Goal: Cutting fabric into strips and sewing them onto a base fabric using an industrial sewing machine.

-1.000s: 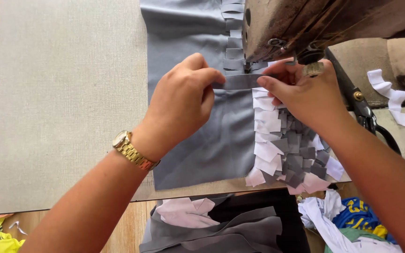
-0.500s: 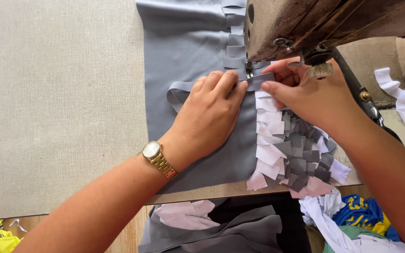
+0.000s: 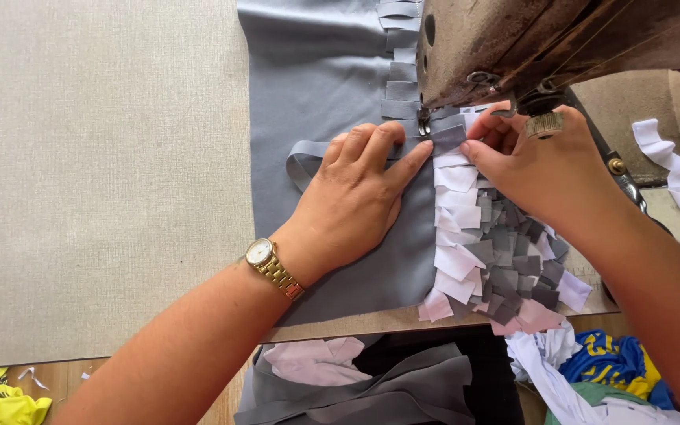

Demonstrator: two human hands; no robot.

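Note:
A grey fabric panel (image 3: 316, 86) lies flat on the sewing table under the head of a worn brown sewing machine (image 3: 529, 39). My left hand (image 3: 356, 197), a gold watch on its wrist, presses flat on the panel, fingertips at the presser foot (image 3: 423, 122). My right hand (image 3: 537, 169) pinches a small grey fabric piece (image 3: 449, 138) right next to the needle. A row of small grey tabs (image 3: 399, 71) runs along the panel's edge behind the foot. A loose grey loop (image 3: 301, 157) of strip lies under my left fingers.
A heap of small white and grey fabric pieces (image 3: 493, 260) lies at the table's front edge under my right wrist. Grey-beige table mat (image 3: 112, 173) spreads to the left. A dark bin of grey and white offcuts (image 3: 371, 382) sits below the edge. A white strip (image 3: 674, 173) lies right.
My left hand has flattened and slid forward, its fingers stretched up to the presser foot. The panel has shifted slightly, and the grey loop has come into view.

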